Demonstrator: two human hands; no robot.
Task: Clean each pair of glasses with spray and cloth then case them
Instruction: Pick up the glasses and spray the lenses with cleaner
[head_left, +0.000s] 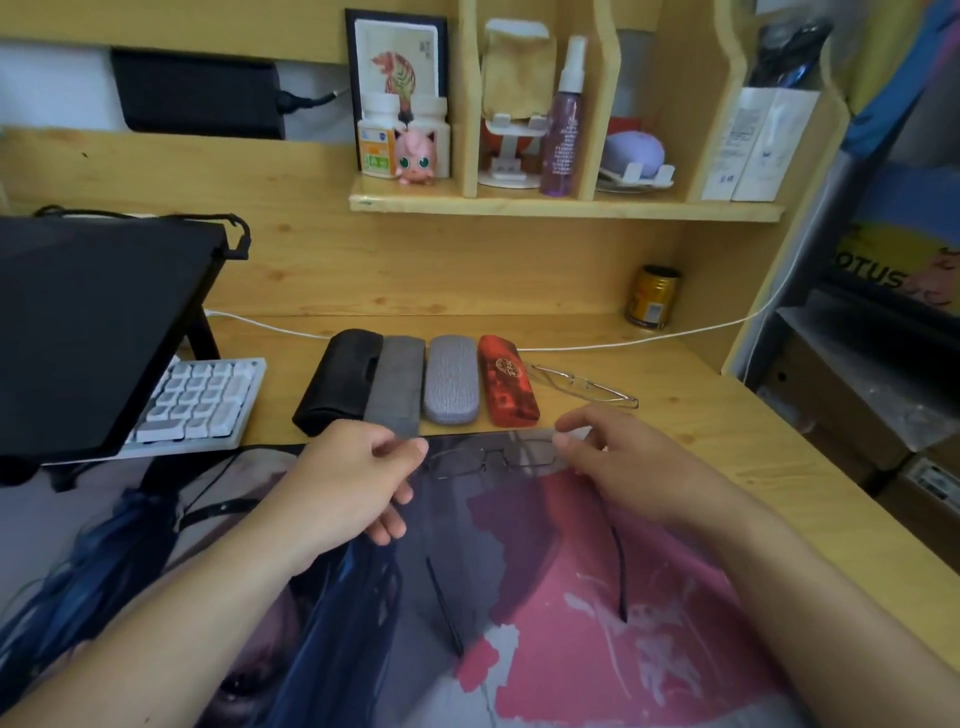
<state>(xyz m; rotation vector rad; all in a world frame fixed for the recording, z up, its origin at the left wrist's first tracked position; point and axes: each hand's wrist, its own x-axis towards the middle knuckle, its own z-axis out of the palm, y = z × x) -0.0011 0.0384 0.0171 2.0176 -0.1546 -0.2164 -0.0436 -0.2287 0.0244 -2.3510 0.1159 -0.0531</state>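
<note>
Desk: pale wooden desk (675, 395), grain and knots visible, partly covered by a glossy printed desk mat (597, 597) in pink, grey and navy.
Cases: four oblong cases in a row behind the mat — soft black case (335, 379), grey felt-like case (396, 382), grey textured hard case (451, 378), red patterned case (506, 379).
Held pair: thin dark wire-framed glasses (493, 458), temples open toward the person, over the mat's far edge.
Left hand (348, 483): fingers pinching the frame's left end.
Right hand (618, 462): fingertips pinching the right end.
Spare pair: silver wire-framed glasses (584, 385), folded, just right of the red case.
</note>
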